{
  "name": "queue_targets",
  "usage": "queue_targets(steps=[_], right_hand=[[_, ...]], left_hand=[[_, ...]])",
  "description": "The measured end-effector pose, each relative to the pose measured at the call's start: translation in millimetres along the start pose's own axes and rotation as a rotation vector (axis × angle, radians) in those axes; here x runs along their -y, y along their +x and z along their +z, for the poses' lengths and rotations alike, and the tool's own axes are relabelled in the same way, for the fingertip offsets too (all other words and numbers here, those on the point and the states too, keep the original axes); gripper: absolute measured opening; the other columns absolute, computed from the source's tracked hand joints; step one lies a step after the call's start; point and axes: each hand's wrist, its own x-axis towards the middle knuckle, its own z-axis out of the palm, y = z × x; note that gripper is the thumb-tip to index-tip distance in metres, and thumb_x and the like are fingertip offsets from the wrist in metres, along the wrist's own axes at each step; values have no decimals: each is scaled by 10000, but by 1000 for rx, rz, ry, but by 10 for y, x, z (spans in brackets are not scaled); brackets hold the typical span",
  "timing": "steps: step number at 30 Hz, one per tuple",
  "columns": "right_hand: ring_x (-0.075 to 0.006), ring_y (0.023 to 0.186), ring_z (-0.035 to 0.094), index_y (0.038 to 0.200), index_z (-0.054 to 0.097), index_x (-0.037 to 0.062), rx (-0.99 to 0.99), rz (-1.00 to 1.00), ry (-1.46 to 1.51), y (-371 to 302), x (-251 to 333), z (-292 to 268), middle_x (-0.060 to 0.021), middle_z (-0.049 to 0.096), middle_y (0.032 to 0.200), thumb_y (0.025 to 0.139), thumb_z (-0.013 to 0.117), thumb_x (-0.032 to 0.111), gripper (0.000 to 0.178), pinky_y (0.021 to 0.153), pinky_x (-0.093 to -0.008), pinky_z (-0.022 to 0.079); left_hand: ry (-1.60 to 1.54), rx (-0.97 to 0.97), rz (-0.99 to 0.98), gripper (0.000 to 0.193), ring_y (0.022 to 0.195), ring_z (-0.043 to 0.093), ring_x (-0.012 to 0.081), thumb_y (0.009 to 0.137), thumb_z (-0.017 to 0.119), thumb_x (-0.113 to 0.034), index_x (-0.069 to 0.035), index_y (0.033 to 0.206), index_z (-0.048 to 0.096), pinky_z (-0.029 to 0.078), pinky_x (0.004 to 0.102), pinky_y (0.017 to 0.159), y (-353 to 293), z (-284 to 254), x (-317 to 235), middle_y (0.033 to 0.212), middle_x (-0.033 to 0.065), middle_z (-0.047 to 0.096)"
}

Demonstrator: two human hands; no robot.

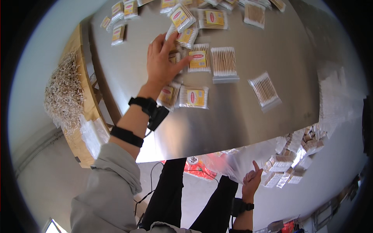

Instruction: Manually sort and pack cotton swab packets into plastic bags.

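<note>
a metal bench (241, 124) fills the upper middle, its near edge curving above a pale floor (307, 194). along its left side runs a tan wooden board (74, 143) with a heap of loose swabs (64, 93) and clear plastic bags (95, 138) by it; a pile of swab packs (281, 165) sits at lower right, past the bench edge. the left arm (133, 119), its grey sleeve (105, 194) pushed up, reaches up over the bench, black straps (126, 136) round wrist and forearm. the left hand (160, 66) is palm down over the packs, its grip apart: fingers forward, thumb stretched right to a yellow-labelled pack (199, 63). the right arm (243, 222) rises from the lower edge; the right hand (251, 184) is beside a clear bag (248, 155), index finger up, others curled, and i cannot tell whether its grip is clamped on it. right of the thumb lie a plain pack (224, 62) and, farther off, a tilted pack (264, 90).
</note>
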Motion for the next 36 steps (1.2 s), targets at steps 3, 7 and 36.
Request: queue_targets(steps=[3,7,36], right_hand=[[-33,406,221,1197,463,-39,13,-4,-16,0,4,-23,59,262,480,904,330,527,652,377,-199,159],[-31,408,217,1199,458,-50,7,1,-6,72,25,-49,61,266,477,906,326,527,661,374,-197,154],[-26,411,208,1179,474,-60,129,-80,-24,208,52,-154,67,265,479,939,287,469,610,388,-196,158]], left_hand=[[44,-49,-66,633,1114,423,323,664,717,-392,-189,1223,498,343,418,933,-241,57,-281,1180,127,464],[11,-121,-160,611,1137,399,334,683,705,-369,-183,1224,494,320,432,950,-469,250,-621,1194,133,454],[-290,272,152,631,1203,297,404,590,768,-237,-114,1157,522,294,476,968,-1268,136,-2168,1284,207,320]])
